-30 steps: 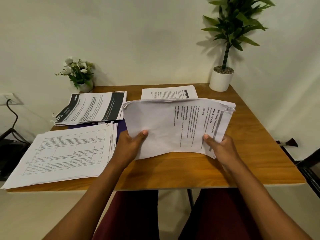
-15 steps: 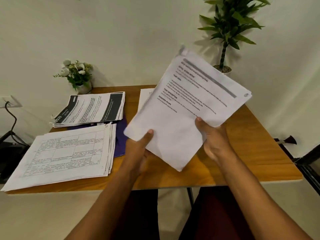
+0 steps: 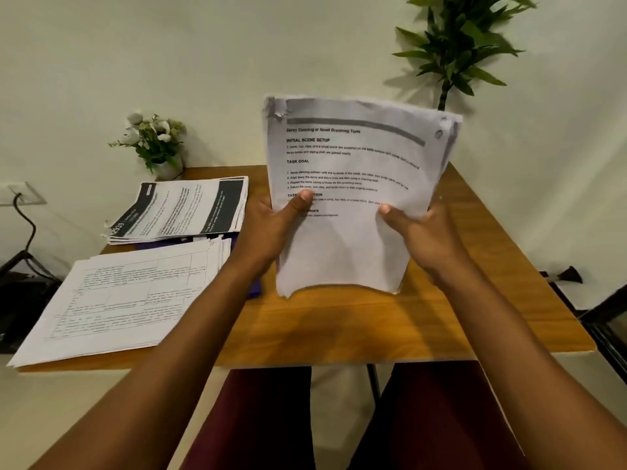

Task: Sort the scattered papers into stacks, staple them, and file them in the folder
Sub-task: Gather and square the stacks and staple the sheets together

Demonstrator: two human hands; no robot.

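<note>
I hold a thick stack of printed papers [image 3: 349,232] upright, its lower edge close above the wooden table [image 3: 441,320]. My left hand [image 3: 271,228] grips its left edge with the thumb across the front page. My right hand [image 3: 420,232] grips the right edge the same way. A stack of pages with tables [image 3: 129,300] lies at the table's near left. Behind it sits a stack with black-banded pages [image 3: 183,212]. A purple folder [image 3: 252,290] peeks out from under those two stacks, mostly hidden.
A small white flower pot [image 3: 159,147] stands at the back left corner. A tall green plant [image 3: 454,45] rises behind the held papers at the back right. A wall socket with a black cable [image 3: 23,212] is on the left. My legs are under the table's front edge.
The stack has swung from lying sideways low over the table to standing upright with the text facing me. Both hands rose with it and kept their grip.
</note>
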